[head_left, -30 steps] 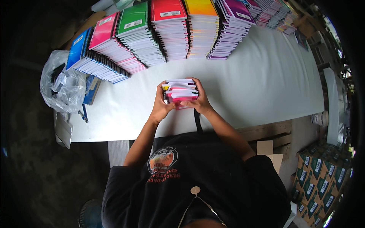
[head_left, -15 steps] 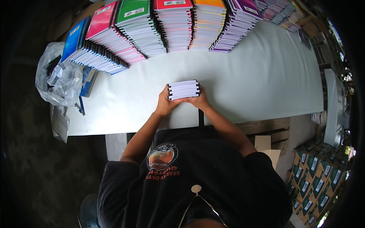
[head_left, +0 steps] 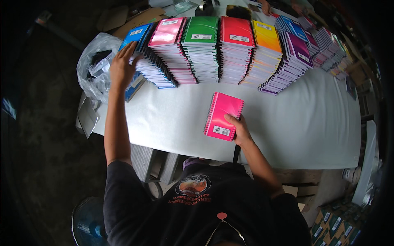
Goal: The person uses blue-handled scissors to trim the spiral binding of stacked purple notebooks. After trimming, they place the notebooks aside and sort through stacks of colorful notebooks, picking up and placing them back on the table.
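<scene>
Green stack (head_left: 200, 51): plain green top cover, white label, dark coil, white page edges with thin dark stripes. Just left of it, pink stack (head_left: 174, 53): pink with pale sheen, pink-white striped edges. Left again of green, blue stack (head_left: 152, 63): blue cover, white-and-blue striped edges. Right of green, in order: red stack (head_left: 237, 49), fine curved lines on red; yellow stack (head_left: 264, 49), yellow shading to orange; purple stack (head_left: 289, 61), purple-white stripes. Nearer the wearer than green: hot-pink notebook (head_left: 223, 112), faint lighter streaks, white label. Table (head_left: 299, 127) under green: plain off-white. Wearer-side of green: black shirt (head_left: 160, 217), orange-red-white print.
</scene>
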`<state>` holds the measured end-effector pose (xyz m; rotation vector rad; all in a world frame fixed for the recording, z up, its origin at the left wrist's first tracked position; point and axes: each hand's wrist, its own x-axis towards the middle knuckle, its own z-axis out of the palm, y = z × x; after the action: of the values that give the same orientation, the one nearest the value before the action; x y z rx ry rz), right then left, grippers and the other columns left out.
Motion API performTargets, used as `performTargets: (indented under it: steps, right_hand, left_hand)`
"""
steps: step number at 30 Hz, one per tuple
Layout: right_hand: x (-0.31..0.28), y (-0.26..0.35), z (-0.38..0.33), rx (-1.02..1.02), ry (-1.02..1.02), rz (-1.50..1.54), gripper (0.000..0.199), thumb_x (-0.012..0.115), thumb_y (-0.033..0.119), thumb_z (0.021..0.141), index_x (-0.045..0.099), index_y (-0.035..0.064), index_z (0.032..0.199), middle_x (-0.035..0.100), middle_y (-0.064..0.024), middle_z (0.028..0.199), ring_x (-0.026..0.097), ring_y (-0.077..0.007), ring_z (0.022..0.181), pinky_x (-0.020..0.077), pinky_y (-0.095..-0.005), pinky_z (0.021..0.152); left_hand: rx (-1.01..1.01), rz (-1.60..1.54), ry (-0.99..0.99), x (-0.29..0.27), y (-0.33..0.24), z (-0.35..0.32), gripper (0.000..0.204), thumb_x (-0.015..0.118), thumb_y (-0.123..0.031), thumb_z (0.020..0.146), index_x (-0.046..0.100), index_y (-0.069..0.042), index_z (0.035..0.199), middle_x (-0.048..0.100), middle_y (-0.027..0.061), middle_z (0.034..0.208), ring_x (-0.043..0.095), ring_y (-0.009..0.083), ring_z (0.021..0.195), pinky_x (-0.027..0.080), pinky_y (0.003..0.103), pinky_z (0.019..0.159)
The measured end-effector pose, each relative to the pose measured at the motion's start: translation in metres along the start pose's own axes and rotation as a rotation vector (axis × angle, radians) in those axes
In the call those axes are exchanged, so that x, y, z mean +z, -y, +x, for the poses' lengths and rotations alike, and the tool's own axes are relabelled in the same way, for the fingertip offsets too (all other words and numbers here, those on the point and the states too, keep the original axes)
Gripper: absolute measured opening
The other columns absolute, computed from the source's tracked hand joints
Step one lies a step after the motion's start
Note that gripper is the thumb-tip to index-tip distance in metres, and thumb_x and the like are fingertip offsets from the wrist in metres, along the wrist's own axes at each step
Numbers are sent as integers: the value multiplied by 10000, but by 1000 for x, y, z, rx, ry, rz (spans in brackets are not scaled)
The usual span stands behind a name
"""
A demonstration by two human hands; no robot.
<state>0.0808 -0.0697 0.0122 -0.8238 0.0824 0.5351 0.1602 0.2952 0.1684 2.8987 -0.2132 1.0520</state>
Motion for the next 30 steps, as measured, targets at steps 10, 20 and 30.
performTargets:
  steps: [10, 20, 30]
  right_hand:
    - [28, 2, 9, -140, -93, 65, 509, 680, 362, 806, 462, 56, 1150, 568, -40, 1028, 569, -130, 932, 488, -309, 796]
    - [-23, 34, -17, 240, 224, 55, 747, 482, 626, 815, 419, 39, 1274, 545, -88, 1182, 552, -171, 1068, 473, -344, 898]
    - [-39, 44, -54, 5, 124, 25, 514, 685, 200, 749, 483, 6, 1181, 588, -108, 1037, 578, -176, 973, 465, -332, 884]
  left_hand:
    - [161, -342, -403, -40, -154, -80, 282, 517, 45, 832, 607, -17, 1091, 659, 114, 1022, 649, 248, 909, 516, 322, 772]
    - [120, -1142, -103, -34, -180, -82, 267, 652, -79, 712, 615, 11, 961, 675, 136, 903, 652, 295, 803, 503, 353, 742]
    - [-524, -1706, 672, 40, -209, -84, 925, 663, -318, 705, 160, -64, 1439, 262, 205, 1440, 283, 311, 1325, 207, 426, 1075]
